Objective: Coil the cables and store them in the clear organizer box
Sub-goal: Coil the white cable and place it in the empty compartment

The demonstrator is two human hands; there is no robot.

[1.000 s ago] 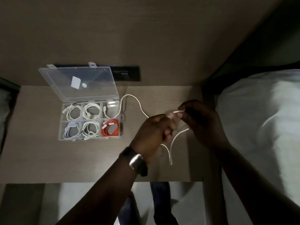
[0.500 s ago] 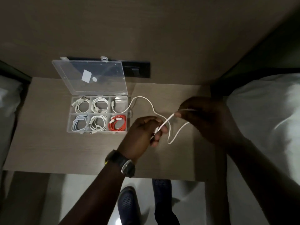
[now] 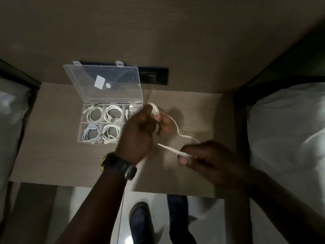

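Note:
The clear organizer box [image 3: 80, 131] lies open on the wooden table [image 3: 52, 155], its lid [image 3: 103, 83] tilted back. Several of its compartments hold coiled white cables [image 3: 112, 114]. My left hand [image 3: 139, 131] is raised over the box's right side and hides the compartments there; it is closed around white loops of a loose white cable [image 3: 177, 127]. That cable runs down and right to my right hand [image 3: 207, 159], which pinches its straight end section. Both hands are blurred by motion.
A black socket panel [image 3: 154, 76] is set in the wall behind the box. White bedding [image 3: 288, 131] lies at the right and more at the far left [image 3: 10, 120]. My shoes [image 3: 140, 221] show on the floor under the table's front edge.
My left hand has risen toward the box with cable wound into loops on it. My right hand has dropped lower right, pulling the cable end taut. The red cable is now hidden.

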